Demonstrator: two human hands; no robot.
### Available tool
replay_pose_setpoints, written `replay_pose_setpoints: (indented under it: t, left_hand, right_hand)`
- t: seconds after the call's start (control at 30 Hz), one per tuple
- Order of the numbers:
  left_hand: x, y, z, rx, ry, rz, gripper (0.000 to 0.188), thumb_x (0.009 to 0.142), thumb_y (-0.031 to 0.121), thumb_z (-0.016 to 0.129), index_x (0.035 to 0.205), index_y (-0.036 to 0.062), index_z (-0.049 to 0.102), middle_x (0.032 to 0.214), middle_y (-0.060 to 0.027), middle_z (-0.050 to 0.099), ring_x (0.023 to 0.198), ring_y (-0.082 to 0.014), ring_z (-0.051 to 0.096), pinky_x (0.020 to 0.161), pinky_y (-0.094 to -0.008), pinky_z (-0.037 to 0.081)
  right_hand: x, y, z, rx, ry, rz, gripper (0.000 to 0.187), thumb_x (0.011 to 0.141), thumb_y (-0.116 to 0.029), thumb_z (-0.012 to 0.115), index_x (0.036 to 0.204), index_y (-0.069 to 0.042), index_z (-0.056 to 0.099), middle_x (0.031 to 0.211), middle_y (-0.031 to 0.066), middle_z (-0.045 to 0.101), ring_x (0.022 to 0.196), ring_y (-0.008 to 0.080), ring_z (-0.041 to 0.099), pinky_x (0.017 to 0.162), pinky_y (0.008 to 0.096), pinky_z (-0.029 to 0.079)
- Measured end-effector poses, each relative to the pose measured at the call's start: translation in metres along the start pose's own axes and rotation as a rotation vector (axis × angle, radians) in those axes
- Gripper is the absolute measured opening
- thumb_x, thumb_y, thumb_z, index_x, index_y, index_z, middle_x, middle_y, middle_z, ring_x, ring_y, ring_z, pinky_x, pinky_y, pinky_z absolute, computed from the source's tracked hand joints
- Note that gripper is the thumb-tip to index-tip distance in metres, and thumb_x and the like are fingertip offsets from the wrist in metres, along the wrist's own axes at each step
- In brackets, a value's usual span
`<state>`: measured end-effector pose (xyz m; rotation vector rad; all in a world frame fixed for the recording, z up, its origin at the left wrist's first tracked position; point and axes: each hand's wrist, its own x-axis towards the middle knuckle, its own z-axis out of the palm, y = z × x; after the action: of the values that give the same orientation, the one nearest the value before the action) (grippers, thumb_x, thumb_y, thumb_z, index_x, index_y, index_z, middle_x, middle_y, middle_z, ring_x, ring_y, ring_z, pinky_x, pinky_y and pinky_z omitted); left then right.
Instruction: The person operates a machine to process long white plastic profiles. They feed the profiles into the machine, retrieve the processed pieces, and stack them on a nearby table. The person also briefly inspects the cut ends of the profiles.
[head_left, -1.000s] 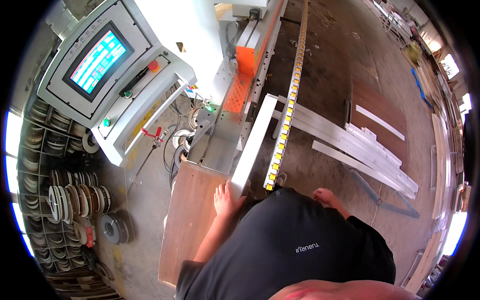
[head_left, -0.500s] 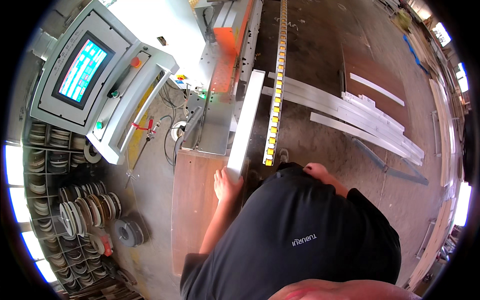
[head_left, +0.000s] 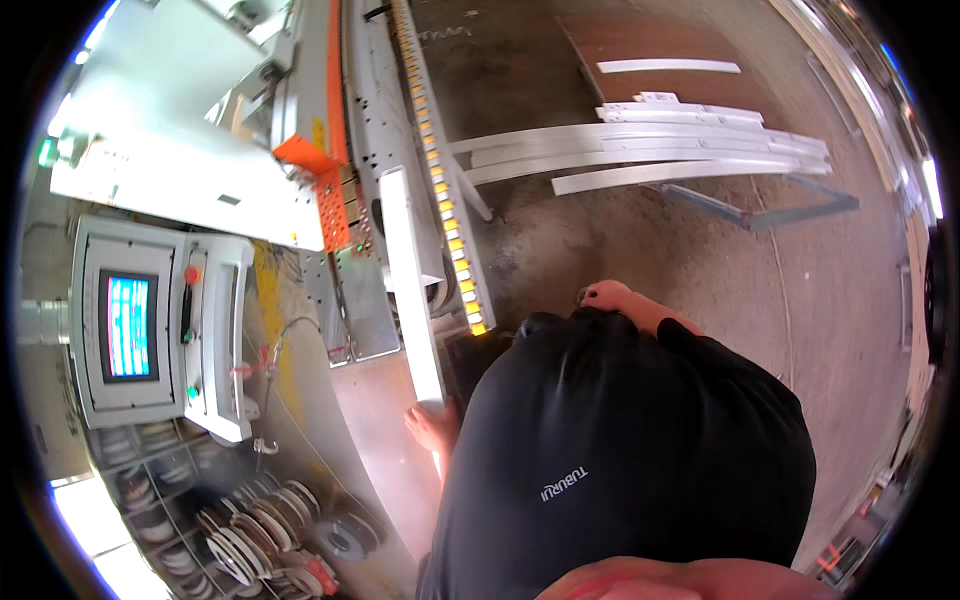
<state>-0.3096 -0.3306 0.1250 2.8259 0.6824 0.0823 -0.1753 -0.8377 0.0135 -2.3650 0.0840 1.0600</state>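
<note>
A long white strip of board point(head_left: 411, 290) lies lengthwise along the edge of the machine bed, beside a roller track point(head_left: 450, 220) with yellow rollers. At its near end, my left hand point(head_left: 434, 428) grips the strip, with fingers around the left side. My right hand point(head_left: 606, 294) is curled in front of my dark shirt, away from the strip. Something small and dark shows at its fingers, too unclear to name. Under the left hand and strip end is a brown panel point(head_left: 370, 420).
To the left stands a control panel point(head_left: 130, 325) with a lit screen. Behind it is a machine with an orange guard point(head_left: 330, 195). Several white strips point(head_left: 650, 145) lie on a support at the far right. Rolls of edge banding point(head_left: 250, 535) fill the lower left.
The view has turned, so the machine and control panel sit farther left. My right hand has come slightly forward from my waist. The left hand keeps its grip on the white strip.
</note>
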Motion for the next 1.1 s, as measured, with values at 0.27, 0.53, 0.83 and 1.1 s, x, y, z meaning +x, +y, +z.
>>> replay_pose_setpoints:
  t: [0.27, 0.53, 0.83, 1.1]
  left_hand:
    - [0.000, 0.047, -0.012, -0.045, -0.091, -0.107, 0.071, 0.073, 0.048, 0.087, 0.120, -0.0012, 0.065, 0.126, -0.0196, 0.062, 0.120, -0.0422, 0.059, 0.100, -0.0549, 0.051]
    - [-0.025, 0.023, -0.021, 0.017, -0.141, -0.140, 0.072, 0.076, 0.045, 0.084, 0.124, -0.0042, 0.063, 0.128, -0.0228, 0.060, 0.123, -0.0428, 0.055, 0.106, -0.0552, 0.047]
    - [-0.031, 0.035, -0.009, 0.077, -0.165, -0.220, 0.094, 0.085, 0.051, 0.083, 0.153, -0.0019, 0.047, 0.145, -0.0269, 0.053, 0.135, -0.0463, 0.050, 0.113, -0.0568, 0.042]
    - [-0.038, 0.075, -0.004, 0.197, 0.092, -0.202, 0.087, 0.084, 0.037, 0.083, 0.155, 0.0022, 0.047, 0.150, -0.0224, 0.052, 0.141, -0.0418, 0.047, 0.116, -0.0569, 0.040]
  right_hand:
    - [0.003, 0.088, -0.002, 0.229, 0.173, -0.017, 0.041, 0.092, -0.049, 0.069, 0.106, -0.013, 0.081, 0.108, 0.0137, 0.079, 0.106, 0.0346, 0.073, 0.094, 0.0453, 0.057]
    - [-0.007, 0.163, -0.038, 0.220, 0.097, 0.061, 0.038, 0.091, -0.047, 0.070, 0.105, -0.014, 0.083, 0.104, 0.0137, 0.080, 0.102, 0.0322, 0.075, 0.091, 0.0431, 0.058]
    - [-0.027, 0.226, -0.047, 0.144, 0.083, -0.008, 0.041, 0.089, -0.049, 0.072, 0.108, -0.015, 0.083, 0.106, 0.0137, 0.080, 0.103, 0.0334, 0.075, 0.092, 0.0437, 0.058]
    - [0.003, 0.202, -0.032, 0.380, 0.096, -0.017, 0.037, 0.092, -0.045, 0.070, 0.109, -0.014, 0.082, 0.104, 0.0111, 0.081, 0.099, 0.0309, 0.077, 0.089, 0.0432, 0.059]
